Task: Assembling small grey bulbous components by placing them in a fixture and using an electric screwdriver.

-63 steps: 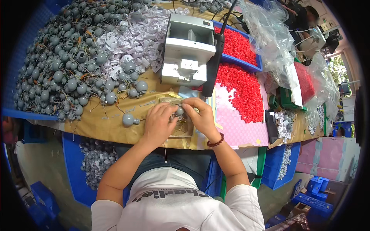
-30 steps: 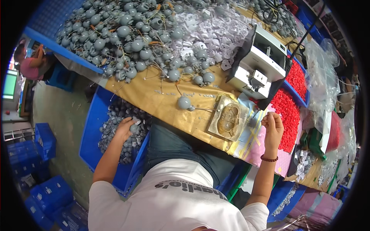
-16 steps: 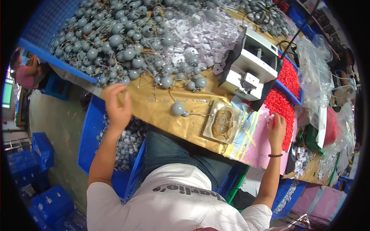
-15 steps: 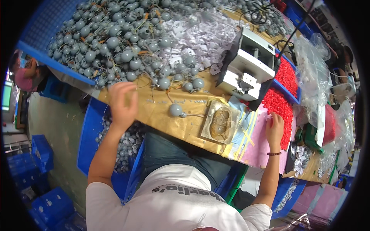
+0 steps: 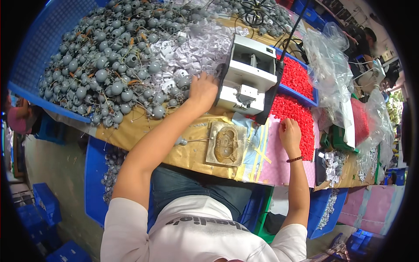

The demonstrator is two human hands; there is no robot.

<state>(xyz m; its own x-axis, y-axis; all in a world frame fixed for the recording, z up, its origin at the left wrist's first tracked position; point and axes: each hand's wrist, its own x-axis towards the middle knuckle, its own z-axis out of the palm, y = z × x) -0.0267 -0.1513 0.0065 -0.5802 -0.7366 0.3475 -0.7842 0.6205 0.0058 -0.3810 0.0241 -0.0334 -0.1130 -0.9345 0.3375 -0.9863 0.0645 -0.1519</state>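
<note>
My left hand (image 5: 204, 91) reaches across the table to the near edge of a pile of thin white plastic pieces (image 5: 198, 41), just left of a white and black machine (image 5: 246, 72). Its fingers are slightly apart and touch the pieces; nothing shows held in them. My right hand (image 5: 290, 135) is closed, fingertips pinched together, over the pink sheet beside many small red parts (image 5: 301, 115). Whatever it pinches is hidden. Between my arms a metal block with a hollowed mould (image 5: 225, 145) lies on the table. A grey ball-shaped part (image 5: 180, 141) with a rod reaching the block is mostly behind my left forearm.
A heap of grey ball-shaped parts with wires (image 5: 102, 65) fills the far left beside a blue crate wall (image 5: 32, 52). Clear plastic bags (image 5: 325, 61) lie on the right. Below the table edge is a blue bin (image 5: 94, 174) of grey parts.
My left hand has swung right, from the near edge of the grey heap to the white pieces by the machine. My right hand's fingers have drawn together beside the red parts. The view has shifted.
</note>
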